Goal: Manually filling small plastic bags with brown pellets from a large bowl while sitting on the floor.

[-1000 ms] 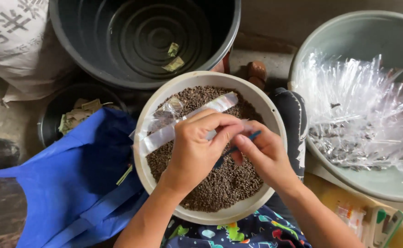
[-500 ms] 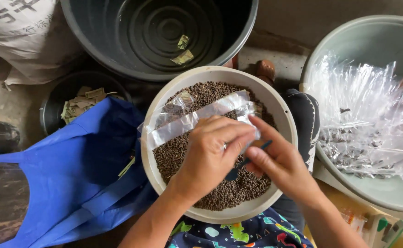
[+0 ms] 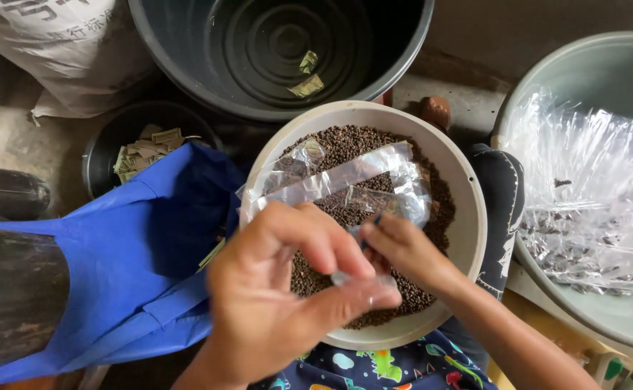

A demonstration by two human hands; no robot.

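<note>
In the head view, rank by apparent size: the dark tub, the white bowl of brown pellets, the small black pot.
1. dark tub, cropped at the top, so possibly bigger.
2. white bowl, slightly smaller, though nearer the camera.
3. small black pot, clearly smallest, partly covered by blue fabric.

the left hand [image 3: 287,289] is raised close to the camera, back toward it, fingers curled and thumb stretched right to pinch against the fingertips. the right hand [image 3: 403,249] sits just beyond, fingers bunched and touching the left fingertips, its forearm running off to the lower right.
</note>
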